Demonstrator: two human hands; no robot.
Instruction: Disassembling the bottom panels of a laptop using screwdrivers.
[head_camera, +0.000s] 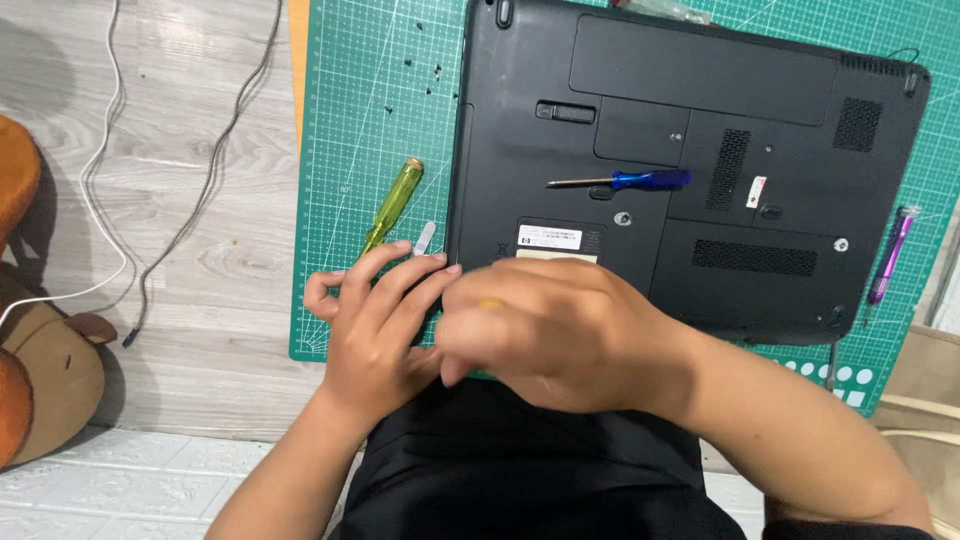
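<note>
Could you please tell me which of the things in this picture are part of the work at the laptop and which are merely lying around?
In hand:
- laptop, upside down on the green cutting mat
- left hand and right hand at its near edge
- blue screwdriver on the laptop
- yellow screwdriver, purple screwdriver
- small black screws

Lying about:
- cables on the wooden surface
- brown soft toy

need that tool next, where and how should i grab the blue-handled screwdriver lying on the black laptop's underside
Grip the blue-handled screwdriver by its translucent blue handle, the thick right end, probably pinching from above across its width. It lies flat and free on the black laptop with its thin metal shaft pointing left, so the handle offers the widest hold.
</note>
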